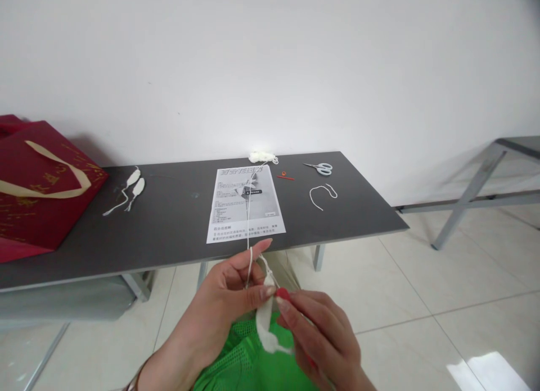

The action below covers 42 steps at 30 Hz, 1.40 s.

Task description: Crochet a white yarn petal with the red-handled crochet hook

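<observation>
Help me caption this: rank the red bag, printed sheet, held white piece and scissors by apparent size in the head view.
Red bag, cut off by the frame
Printed sheet
White piece, partly hidden and nearer the camera
Scissors

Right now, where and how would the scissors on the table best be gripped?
Probably by the pale loop handles, coming from the right: the scissors lie flat, handles toward the right edge, blades pointing left, away from that approach.

Left hand [236, 287] pinched, index finger [258, 248] stretched rightward; right hand [318, 329] curled, pinching, near it; left forearm [171, 351] slanting inward.
</observation>
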Tool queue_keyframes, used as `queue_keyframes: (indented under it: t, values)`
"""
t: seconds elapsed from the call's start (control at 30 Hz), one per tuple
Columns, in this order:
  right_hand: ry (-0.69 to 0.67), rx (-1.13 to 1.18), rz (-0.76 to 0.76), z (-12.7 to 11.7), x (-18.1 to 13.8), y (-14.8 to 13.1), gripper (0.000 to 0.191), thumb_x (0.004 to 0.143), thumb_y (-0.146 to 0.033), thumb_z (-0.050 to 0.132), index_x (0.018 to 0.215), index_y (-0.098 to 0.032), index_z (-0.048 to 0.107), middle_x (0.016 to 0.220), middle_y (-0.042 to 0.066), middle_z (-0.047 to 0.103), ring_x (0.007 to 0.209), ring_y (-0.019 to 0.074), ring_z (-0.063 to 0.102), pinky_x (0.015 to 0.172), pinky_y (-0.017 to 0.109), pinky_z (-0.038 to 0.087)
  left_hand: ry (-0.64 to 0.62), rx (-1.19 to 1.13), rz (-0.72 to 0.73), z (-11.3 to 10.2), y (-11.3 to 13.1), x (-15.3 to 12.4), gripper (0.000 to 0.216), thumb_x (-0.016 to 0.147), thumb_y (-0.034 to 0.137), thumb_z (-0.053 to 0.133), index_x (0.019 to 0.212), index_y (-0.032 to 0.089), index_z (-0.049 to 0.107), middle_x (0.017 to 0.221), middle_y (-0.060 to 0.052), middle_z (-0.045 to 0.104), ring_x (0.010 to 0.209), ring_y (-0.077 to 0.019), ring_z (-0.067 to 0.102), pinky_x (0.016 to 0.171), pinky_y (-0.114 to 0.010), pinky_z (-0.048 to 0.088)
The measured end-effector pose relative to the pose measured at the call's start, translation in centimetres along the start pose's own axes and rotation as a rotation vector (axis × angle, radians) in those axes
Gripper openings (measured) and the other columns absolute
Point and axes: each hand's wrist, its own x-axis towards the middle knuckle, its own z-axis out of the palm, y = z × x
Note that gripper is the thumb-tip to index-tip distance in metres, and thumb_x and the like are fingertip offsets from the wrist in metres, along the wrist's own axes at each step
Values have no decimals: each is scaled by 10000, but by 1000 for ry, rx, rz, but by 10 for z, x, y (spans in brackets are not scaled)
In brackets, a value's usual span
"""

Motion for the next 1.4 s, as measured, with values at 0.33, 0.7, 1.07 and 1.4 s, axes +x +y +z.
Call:
queue_keyframes:
  t: [0.33,0.7,1.07,1.4]
  values:
    - [351,1231,726,27,7,13,91,822,-327,685,842,-243,714,766,-27,585,515,70,595,430,163,522,-266,180,-150,-9,12,-3,574,684,129,774,1227,252,635,649,73,481,565,-78,534,584,-221,443]
    - [427,715,508,12,-6,-10,165,881,-204,600,1005,-211,709,811,41,670,650,136,658,552,237,521,-205,254,31,0,5,-10,604,759,166,703,1329,274,537,672,64,516,564,-72,508,557,-192,408]
    - [607,909,875,13,21,-20,96,793,-274,716,764,-182,715,535,-21,663,411,70,606,430,135,495,8,288,233,4,-26,-19,613,831,216,626,1396,365,439,698,50,496,604,-111,552,607,-232,467]
    - [560,868,830,5,25,-19,102,831,-259,673,757,-190,686,546,-24,652,425,95,614,406,161,495,-22,345,236,4,-11,-20,596,777,145,665,1324,348,542,667,50,485,552,-91,478,540,-198,453]
